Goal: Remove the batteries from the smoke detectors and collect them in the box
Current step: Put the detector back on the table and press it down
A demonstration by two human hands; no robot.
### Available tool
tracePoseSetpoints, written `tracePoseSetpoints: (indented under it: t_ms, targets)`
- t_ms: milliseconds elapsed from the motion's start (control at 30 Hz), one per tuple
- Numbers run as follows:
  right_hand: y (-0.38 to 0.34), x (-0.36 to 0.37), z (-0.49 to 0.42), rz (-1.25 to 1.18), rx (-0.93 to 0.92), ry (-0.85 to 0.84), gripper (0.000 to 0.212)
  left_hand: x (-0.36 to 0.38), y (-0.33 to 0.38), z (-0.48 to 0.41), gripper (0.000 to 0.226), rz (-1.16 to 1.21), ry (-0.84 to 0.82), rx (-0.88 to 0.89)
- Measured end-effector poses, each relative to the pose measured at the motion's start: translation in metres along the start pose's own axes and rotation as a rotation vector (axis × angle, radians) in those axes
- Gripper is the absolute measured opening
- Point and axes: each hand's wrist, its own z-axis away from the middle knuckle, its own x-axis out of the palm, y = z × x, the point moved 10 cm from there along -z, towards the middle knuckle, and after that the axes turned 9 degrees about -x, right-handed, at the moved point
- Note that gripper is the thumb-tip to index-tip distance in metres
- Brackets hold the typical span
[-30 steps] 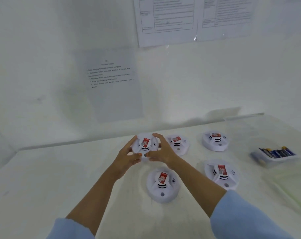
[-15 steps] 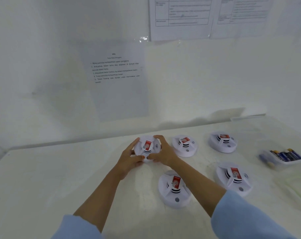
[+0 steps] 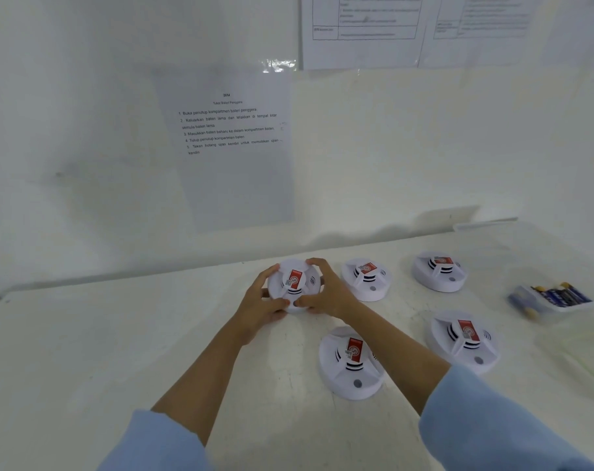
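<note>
A round white smoke detector (image 3: pixel 294 283) with a red label is held between both hands near the back middle of the white table. My left hand (image 3: pixel 258 309) grips its left side and my right hand (image 3: pixel 326 294) grips its right side, thumbs at its near edge. Several more white detectors lie face up to the right: one (image 3: pixel 366 279) beside my right hand, one (image 3: pixel 440 271) farther right, one (image 3: pixel 351 363) under my right forearm, one (image 3: pixel 464 339) near right. A small clear box (image 3: pixel 550 300) at the far right holds several blue batteries.
The white table (image 3: pixel 119 351) meets a white wall with taped paper instruction sheets (image 3: pixel 231 147). A clear plastic lid or tray (image 3: pixel 486 226) sits at the table's back right corner.
The view has shifted a little left and down. Both hands still hold the same detector, which has sunk slightly toward the table; the other detectors and box have not moved.
</note>
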Motion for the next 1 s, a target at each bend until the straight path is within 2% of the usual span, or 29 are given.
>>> tracePoseSetpoints:
  t_ms: [233, 467, 567, 667, 767, 1000]
  targets:
    - [0.000, 0.001, 0.002, 0.002, 0.009, -0.015, 0.078, 0.000, -0.001, -0.001, 0.055, -0.009, 0.010, 0.006]
    - [0.000, 0.001, 0.002, 0.005, -0.001, -0.014, 0.078, -0.001, -0.003, -0.003, 0.062, -0.015, 0.003, -0.001]
    - [0.002, 0.003, 0.004, -0.079, 0.016, -0.049, 0.077, 0.001, -0.005, -0.002, 0.063, 0.010, -0.026, -0.014]
    - [0.009, 0.000, 0.007, -0.248, 0.070, -0.092, 0.065, 0.001, -0.004, 0.000, 0.062, 0.029, -0.048, -0.020]
    - [0.011, 0.001, 0.010, -0.298, 0.065, -0.162, 0.053, 0.003, -0.003, 0.001, 0.061, 0.039, -0.078, -0.032]
    - [0.011, 0.002, 0.010, -0.295, 0.061, -0.184, 0.050, 0.003, -0.008, 0.003, 0.051, 0.106, -0.104, -0.087]
